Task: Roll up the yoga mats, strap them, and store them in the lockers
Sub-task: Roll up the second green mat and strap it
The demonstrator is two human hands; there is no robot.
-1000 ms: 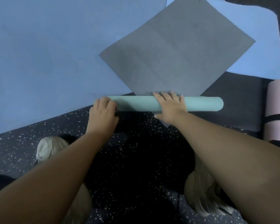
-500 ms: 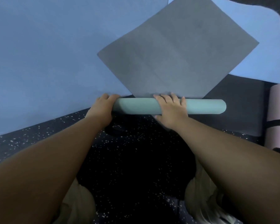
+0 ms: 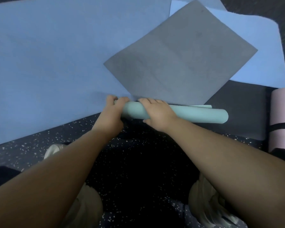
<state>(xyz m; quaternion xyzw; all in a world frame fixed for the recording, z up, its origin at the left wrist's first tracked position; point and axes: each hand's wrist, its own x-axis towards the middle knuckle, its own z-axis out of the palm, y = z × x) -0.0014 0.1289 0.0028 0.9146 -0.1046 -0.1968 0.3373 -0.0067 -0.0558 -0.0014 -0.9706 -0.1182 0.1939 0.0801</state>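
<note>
Head-camera view, looking down past both forearms, which are stretched forward from the lower corners and converge on a teal rolled mat [image 3: 196, 116] lying across the speckled dark floor [image 3: 31, 145]. The left hand [image 3: 111, 111] is set at the left end of the roll, wrist raised, with its fingers curled over the top of the end so that the roll is gripped there. The right hand [image 3: 156, 112] is laid on the roll just beside the left, palm down, with the fingers wrapped over the far side and the thumb tucked under the near side; the roll is held by it. The roll's right end is left free and is seen as an open round edge, with a thin teal flap [image 3: 202, 106] showing behind it.

The unrolled part of the same mat, grey on its upper face [image 3: 179, 63], is spread away from the roll as a tilted square, and it is overlapped onto a large blue mat [image 3: 48, 63] on the left and a lighter blue mat [image 3: 253, 38] at the upper right. A dark mat [image 3: 245, 109] is lying flat under the roll's right end. At the right edge a pink rolled mat [image 3: 283, 112] is seen, bound by a black strap [image 3: 281, 126]. Pale shoes [image 3: 209, 204] are visible below the arms.
</note>
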